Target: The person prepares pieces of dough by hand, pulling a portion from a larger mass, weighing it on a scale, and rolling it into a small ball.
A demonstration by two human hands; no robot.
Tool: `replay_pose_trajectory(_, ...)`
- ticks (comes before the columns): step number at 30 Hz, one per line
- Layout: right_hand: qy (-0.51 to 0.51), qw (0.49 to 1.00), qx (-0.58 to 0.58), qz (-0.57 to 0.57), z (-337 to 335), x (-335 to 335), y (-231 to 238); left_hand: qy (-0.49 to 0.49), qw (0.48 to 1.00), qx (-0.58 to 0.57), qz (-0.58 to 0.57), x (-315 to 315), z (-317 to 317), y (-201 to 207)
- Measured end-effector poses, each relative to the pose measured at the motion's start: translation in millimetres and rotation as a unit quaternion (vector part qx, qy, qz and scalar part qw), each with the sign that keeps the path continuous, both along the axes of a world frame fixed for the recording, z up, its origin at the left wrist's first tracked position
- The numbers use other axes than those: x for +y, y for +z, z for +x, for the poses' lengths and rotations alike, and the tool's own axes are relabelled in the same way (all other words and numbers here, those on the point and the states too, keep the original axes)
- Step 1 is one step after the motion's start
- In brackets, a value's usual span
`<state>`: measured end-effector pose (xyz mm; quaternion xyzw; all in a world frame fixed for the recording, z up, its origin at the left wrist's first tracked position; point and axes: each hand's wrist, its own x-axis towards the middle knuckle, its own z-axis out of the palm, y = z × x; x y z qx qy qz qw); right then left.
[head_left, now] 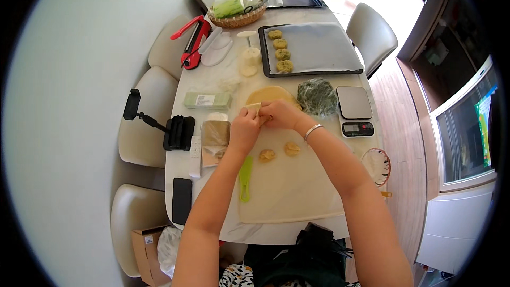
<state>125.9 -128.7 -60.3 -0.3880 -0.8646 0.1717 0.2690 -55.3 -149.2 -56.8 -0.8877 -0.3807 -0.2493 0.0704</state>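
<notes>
Baking tray (pixel 319 48), dark, lined with grey paper: four greenish-yellow formed cakes (pixel 280 50) in one column along its left side. Wicker basket (pixel 239 19) at the far end of the table: green and clear packets, number not legible. Small round bowl (pixel 376 166) at the right edge: whitish contents, kind not discernible. Clear wrap (pixel 317 96) beside the scale: one dark green mass. Pale work mat (pixel 289 186): two small yellowish dough portions (pixel 279 152) side by side, one green scraper (pixel 245 178), one larger flat dough mound (pixel 271 94) at its far end. Left hand (pixel 244 130) and right hand (pixel 280 114), touching each other above the mat's far part, both pinch one small pale dough piece (pixel 254 108) between fingertips; right wrist carries one silver bangle. Further items: one digital kitchen scale (pixel 355 110), one red-handled tool (pixel 192 42), one white press mould (pixel 249 53), one black phone (pixel 181 200), four pale chairs along the left side.
</notes>
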Motion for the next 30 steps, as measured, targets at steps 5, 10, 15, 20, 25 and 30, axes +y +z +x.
replay_pose_trajectory(5,0.023,0.997,0.054,-0.042,2.4,0.8,3.3,0.008,1.000,-0.002,0.028,-2.4,-8.2,-12.0)
replay_pose_trajectory(10,-0.002,0.992,0.078,-0.103,11.3,2.0,7.7,0.032,0.998,-0.048,0.009,-9.9,-12.5,-20.2)
replay_pose_trajectory(15,-0.022,0.999,0.033,-0.003,4.7,-9.5,1.5,0.043,0.992,-0.110,-0.052,-16.3,-4.1,-13.1)
replay_pose_trajectory(20,-0.089,0.970,-0.115,0.197,-12.2,-19.8,-6.3,0.041,0.995,-0.081,-0.035,-13.9,-0.6,-11.9)
replay_pose_trajectory(25,-0.048,0.967,-0.113,0.222,-1.8,-19.2,-4.2,0.051,0.998,-0.032,-0.020,-4.8,-4.6,-16.6)
replay_pose_trajectory(30,-0.049,0.966,-0.091,0.237,0.3,-24.3,-11.7,0.068,0.998,-0.013,0.000,-4.4,-4.6,-19.4)
